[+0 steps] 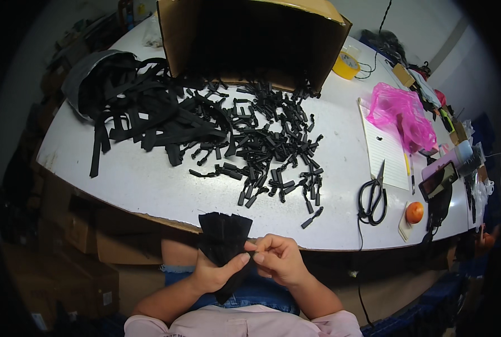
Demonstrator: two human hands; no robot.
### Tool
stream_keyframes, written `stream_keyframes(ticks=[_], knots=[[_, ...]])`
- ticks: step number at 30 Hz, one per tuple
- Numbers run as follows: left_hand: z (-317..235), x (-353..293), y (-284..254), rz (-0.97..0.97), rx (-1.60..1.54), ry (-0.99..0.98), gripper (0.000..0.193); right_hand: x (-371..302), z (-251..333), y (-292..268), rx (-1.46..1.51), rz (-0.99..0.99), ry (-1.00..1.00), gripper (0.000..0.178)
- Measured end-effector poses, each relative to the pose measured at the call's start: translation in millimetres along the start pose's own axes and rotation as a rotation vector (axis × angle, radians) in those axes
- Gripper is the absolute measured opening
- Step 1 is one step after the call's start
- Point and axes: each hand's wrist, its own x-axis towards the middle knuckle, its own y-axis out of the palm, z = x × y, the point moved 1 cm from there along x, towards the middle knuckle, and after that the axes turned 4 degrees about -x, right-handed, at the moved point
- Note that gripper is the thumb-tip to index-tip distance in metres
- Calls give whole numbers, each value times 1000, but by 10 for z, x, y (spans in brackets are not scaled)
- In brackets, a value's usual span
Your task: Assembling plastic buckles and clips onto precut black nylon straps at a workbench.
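Observation:
My left hand (212,276) is closed around a bunch of flat black fabric strips (225,233), held upright over my lap just off the table's front edge. Beside it, my right hand (282,261) is closed in a pinch at the right side of the bunch. What sits between its fingertips is too small to make out. On the table beyond lies a loose pile of small black pieces (278,137) that look like zipper pulls, each with a rectangular grip and a looped end. One such piece (312,217) lies nearest to my right hand.
A cardboard box (183,42) lies open toward me at the back. Black straps (166,123) spill from a grey bowl (76,84) on the left. To the right are scissors (379,196), a lined notebook (388,160), a pink plastic bag (402,112), yellow tape (346,66) and an orange fruit (414,213).

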Motion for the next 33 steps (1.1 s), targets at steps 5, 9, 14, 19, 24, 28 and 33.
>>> stream_keyframes(ticks=[5,9,14,19,24,28,33], knots=[[40,14,17,-24,7,3,19,-11,-115,94,-375,-142,-385,6],[34,-18,29,-55,-4,60,21,-19,-118,41,-658,-59,-539,9],[-26,-11,-36,6,51,25,20,-66,-54,81,-411,-35,-319,8],[-75,4,-38,41,115,35,14,-63,-97,78,-558,-87,-476,7],[12,-37,-51,-39,110,38,12,-74,49,154,-863,-148,-648,9],[25,-61,-67,-65,147,152,12,18,84,101,-569,62,-333,12],[26,59,-207,-175,49,36,16,-12,-195,53,-999,158,-269,18]])
